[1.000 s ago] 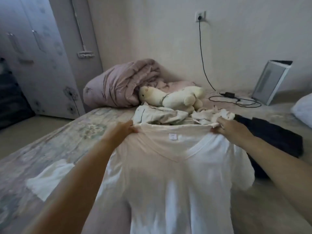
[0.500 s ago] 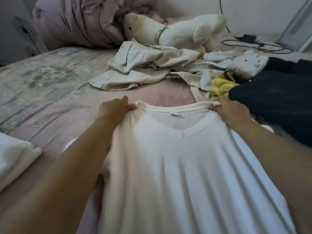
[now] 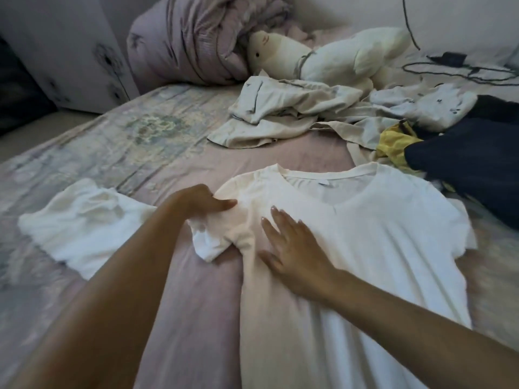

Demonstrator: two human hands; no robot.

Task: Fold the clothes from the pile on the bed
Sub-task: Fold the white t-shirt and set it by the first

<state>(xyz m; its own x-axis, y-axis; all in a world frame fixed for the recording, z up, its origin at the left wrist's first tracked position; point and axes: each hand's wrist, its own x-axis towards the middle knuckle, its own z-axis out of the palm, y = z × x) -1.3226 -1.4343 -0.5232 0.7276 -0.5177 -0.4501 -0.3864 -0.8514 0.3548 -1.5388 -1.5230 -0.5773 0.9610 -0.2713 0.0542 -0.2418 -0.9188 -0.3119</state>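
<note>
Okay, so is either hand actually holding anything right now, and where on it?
The left hand grips the white T-shirt at its left sleeve. The right hand lies flat on the shirt's chest, holding nothing.

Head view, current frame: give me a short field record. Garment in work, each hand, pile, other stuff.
garment: white T-shirt, laid flat on bed, neck away from the person
left hand: grips the shirt's bunched left sleeve area
right hand: flat, fingers straight, pressing the shirt's chest
pile: beige clothes, yellow item, dark garment, beyond the shirt
other: white cloth to the left; plush toy by rolled duvet
</note>
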